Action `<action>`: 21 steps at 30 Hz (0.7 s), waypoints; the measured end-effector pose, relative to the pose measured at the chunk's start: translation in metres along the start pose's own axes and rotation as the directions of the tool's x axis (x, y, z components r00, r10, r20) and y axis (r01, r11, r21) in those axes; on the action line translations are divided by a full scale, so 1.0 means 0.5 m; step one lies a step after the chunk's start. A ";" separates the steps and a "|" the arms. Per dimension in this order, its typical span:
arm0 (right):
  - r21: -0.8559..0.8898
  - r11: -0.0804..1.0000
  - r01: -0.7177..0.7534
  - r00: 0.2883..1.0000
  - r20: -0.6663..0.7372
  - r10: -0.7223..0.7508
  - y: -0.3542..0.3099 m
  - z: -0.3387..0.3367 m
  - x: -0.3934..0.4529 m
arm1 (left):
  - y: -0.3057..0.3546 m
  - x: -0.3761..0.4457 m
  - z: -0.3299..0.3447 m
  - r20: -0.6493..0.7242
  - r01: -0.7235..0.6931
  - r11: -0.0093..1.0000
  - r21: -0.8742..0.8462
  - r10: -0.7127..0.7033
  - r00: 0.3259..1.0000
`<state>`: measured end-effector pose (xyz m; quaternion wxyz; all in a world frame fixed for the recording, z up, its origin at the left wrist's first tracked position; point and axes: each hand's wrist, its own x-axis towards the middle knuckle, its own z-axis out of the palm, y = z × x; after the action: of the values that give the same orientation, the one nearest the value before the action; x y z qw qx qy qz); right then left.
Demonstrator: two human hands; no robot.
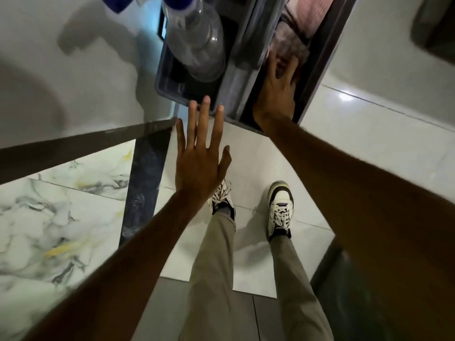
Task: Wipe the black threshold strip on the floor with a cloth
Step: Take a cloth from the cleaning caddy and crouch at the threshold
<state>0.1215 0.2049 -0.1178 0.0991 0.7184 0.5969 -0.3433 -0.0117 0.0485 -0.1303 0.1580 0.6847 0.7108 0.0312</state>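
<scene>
The black threshold strip [142,183] runs along the floor between marbled tiles and plain white tiles, with pale smears on it. A grey-brown cloth [289,45] lies bunched in the right compartment of a grey cart tray [162,87]. My right hand [275,94] reaches into that compartment, fingers apart, with the fingertips resting on the cloth and not closed around it. Flat and spread, my left hand [199,158] hovers just below the tray's near edge and holds nothing. It is above the floor to the right of the strip.
A clear plastic bottle [197,40] with a blue cap lies in the tray's left compartment. A pink cloth [310,11] sits behind the grey-brown one. My two shoes [280,207] stand on the white tiles. A dark door edge [73,143] crosses the left.
</scene>
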 end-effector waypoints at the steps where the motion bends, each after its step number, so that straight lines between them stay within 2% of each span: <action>1: -0.022 1.000 0.002 1.000 -0.030 -0.003 -0.002 -0.006 0.007 | -0.003 0.000 0.005 -0.016 -0.007 1.000 -0.005 0.007 1.000; 4: -0.058 0.998 0.034 0.995 -0.094 -0.039 -0.002 -0.018 0.015 | -0.004 -0.001 0.011 -0.041 0.004 1.000 -0.029 -0.005 0.999; 7: 0.042 0.997 0.070 0.989 -0.137 -0.064 -0.006 -0.050 -0.010 | 0.007 0.001 0.000 -0.052 0.016 1.000 0.003 -0.016 0.999; 10: 0.038 0.997 0.070 0.986 -0.152 -0.063 -0.013 -0.105 -0.067 | 0.022 -0.002 -0.020 -0.072 0.044 0.999 0.016 -0.043 0.997; 15: 0.104 0.964 0.245 0.932 -0.299 -0.204 0.007 -0.163 -0.224 | 0.097 -0.107 -0.061 -0.094 0.256 0.959 -0.123 -0.268 0.959; 19: 0.196 0.889 0.414 0.900 -0.231 -0.369 0.062 -0.157 -0.387 | 0.181 -0.268 -0.101 -0.077 0.470 0.841 -0.268 -0.505 0.860; 21: 0.257 0.873 0.415 0.910 -0.130 -0.394 0.094 -0.124 -0.459 | 0.204 -0.355 -0.107 -0.035 0.541 0.782 -0.310 -0.578 0.815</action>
<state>0.1763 0.0453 0.0564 -0.0990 0.5963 0.6826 -0.4107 0.0745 -0.1104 -0.0205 0.2112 0.4090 0.8784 0.1290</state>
